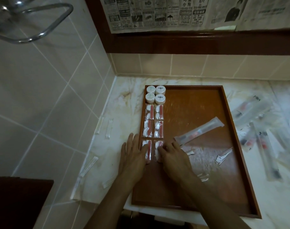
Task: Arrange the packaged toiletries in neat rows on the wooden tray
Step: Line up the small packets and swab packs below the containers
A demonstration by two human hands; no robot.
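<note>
On the wooden tray [198, 103], four white jars [155, 96] head two columns of six clear packets [154, 128], the nearest pair pressed flat by the left hand [134, 152] and right hand [173, 157], fingers straight, gripping nothing, one long sachet [199, 130] lying askew beside.

Both forearms reach forward, palms down. Left hand [134, 152]: flat, fingers straight and slightly spread. Right hand [173, 155]: fingers bent, tips pressed downward; whether they pinch anything cannot be told.
</note>
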